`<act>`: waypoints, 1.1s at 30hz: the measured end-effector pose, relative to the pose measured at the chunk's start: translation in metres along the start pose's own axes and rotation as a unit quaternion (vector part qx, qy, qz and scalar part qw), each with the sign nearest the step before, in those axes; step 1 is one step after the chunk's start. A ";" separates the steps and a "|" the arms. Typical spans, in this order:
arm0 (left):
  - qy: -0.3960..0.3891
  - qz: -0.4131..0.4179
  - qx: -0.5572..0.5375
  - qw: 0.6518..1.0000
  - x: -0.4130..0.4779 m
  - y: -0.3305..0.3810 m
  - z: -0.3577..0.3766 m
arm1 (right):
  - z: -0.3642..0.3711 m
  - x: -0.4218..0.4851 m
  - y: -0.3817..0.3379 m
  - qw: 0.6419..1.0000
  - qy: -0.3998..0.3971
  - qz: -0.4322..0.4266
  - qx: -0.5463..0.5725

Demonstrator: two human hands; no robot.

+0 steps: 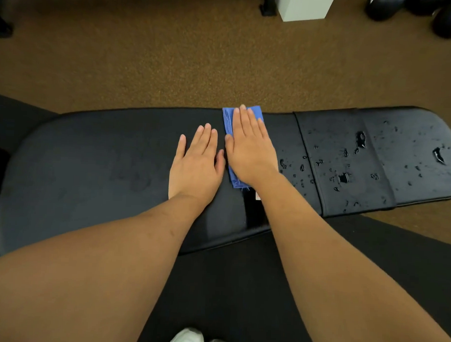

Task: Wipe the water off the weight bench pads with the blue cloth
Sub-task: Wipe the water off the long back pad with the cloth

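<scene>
The right hand lies flat, fingers straight and close together, pressing down on the blue cloth near the middle of the frame. The cloth is folded into a narrow strip that runs across the width of the bench. Its far end shows past the fingertips at the bench's far edge, and its near end sticks out below the heel of the hand.

Just left of the cloth, the left hand rests palm down on the long pad, fingers straight and slightly spread, holding nothing. Its thumb lies close beside the right thumb.

The long pad stretches to the left of the frame and looks dull, with no drops on it. Under the right wrist a dark gap separates it from the right pad. Water drops and small puddles lie scattered over that pad, starting just right of the right hand.

Brown carpet fills the upper frame, with a white box at the top and dark rounded objects in the upper right corner. A black mat lies below the bench, and white shoes show at the bottom edge.
</scene>
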State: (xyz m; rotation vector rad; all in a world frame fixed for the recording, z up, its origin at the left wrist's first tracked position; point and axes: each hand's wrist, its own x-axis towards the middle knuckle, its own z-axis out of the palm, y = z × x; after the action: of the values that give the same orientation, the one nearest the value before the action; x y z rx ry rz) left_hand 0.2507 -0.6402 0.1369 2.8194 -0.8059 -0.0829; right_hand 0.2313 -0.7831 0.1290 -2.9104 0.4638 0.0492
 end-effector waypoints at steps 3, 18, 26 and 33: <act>-0.024 -0.012 0.025 0.999 0.001 0.006 0.000 | 0.002 -0.047 -0.006 1.000 0.015 0.002 0.016; -0.005 -0.078 -0.004 0.997 0.003 0.022 0.007 | 0.002 -0.063 0.003 1.000 0.015 0.002 -0.011; 0.001 -0.082 0.009 0.997 0.004 0.023 0.011 | -0.001 -0.025 0.009 1.000 0.001 -0.009 0.005; -0.004 -0.080 0.008 0.997 0.004 0.023 0.009 | 0.002 -0.081 0.004 1.000 0.012 -0.003 -0.011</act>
State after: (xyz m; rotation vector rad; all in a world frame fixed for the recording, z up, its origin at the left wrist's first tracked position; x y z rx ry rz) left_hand 0.2408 -0.6629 0.1327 2.8960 -0.5832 -0.1117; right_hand 0.1526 -0.7619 0.1311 -2.9367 0.4624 0.0195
